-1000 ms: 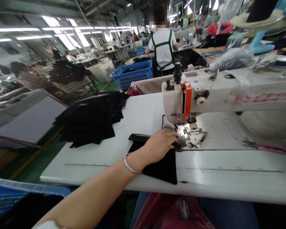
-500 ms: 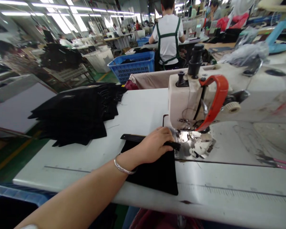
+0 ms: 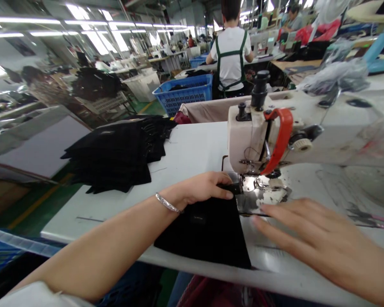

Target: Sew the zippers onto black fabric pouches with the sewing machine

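Left hand [image 3: 201, 189] flat, pressing black fabric [image 3: 208, 232] at sewing machine [image 3: 259, 136], right hand [image 3: 320, 243] spread, empty, beside it

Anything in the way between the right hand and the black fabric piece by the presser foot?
Nothing visible. The right hand is spread open just right of the black fabric piece, with only bare table between them. The left hand presses the piece's top edge beside the presser foot.

A pile of black fabric pieces [image 3: 115, 154] lies on the white bench [image 3: 192, 149]; beyond it stand a blue basket [image 3: 186, 96] and a person in a white shirt with green apron straps [image 3: 232, 59], back turned
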Motion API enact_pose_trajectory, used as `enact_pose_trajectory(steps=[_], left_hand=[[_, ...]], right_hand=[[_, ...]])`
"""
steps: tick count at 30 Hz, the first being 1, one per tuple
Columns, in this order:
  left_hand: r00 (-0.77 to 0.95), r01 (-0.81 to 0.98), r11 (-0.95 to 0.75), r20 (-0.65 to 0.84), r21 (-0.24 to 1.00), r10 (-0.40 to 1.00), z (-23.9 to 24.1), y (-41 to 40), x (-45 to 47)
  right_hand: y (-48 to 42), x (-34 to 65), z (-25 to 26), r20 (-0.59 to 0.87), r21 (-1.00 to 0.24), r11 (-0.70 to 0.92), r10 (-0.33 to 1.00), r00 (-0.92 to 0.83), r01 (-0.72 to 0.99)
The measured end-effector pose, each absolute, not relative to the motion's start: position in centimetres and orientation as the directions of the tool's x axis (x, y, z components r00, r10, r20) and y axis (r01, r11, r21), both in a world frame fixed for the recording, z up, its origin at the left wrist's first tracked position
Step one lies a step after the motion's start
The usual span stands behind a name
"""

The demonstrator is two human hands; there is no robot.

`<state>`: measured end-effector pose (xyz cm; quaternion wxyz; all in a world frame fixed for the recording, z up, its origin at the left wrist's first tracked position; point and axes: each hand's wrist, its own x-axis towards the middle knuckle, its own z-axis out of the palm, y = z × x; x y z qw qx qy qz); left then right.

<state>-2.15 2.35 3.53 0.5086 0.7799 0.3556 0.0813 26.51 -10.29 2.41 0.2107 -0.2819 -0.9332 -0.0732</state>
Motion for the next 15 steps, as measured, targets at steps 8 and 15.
enact_pose_trajectory(steps=[8, 15], left_hand=[[0.495, 0.668, -0.249, -0.17, 0.701, 0.852, 2.0, 2.3, -2.3], [0.448, 0.673, -0.277, -0.079, 0.686, 0.891, 1.2, 5.5, -0.4]], right_hand=[[-5.5, 19.6, -1.0, 0.413, -0.042, 0.882, 0.443, -0.796, 0.469], [-4.9, 19.9, -1.0, 0.366, -0.062, 0.801, 0.573, -0.733, 0.596]])
